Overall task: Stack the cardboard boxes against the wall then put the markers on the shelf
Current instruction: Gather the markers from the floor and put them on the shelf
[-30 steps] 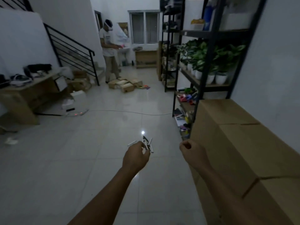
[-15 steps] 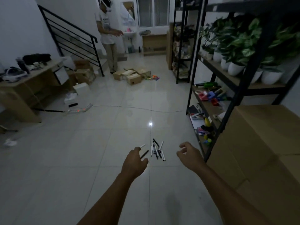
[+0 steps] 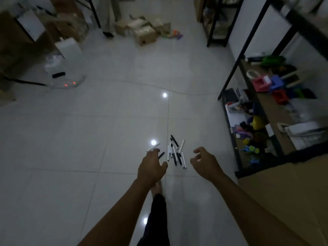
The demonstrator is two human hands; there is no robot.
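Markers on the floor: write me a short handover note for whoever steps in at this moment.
Left hand: empty, fingers loosely curled, reaching toward the markers.
Right hand: empty, open, beside the pile.
Markers: all loose on the floor tiles, none in a grip.
Cardboard boxes: beside the shelf on the right; the stack looks done.
Left: gather the markers and put them on the shelf.
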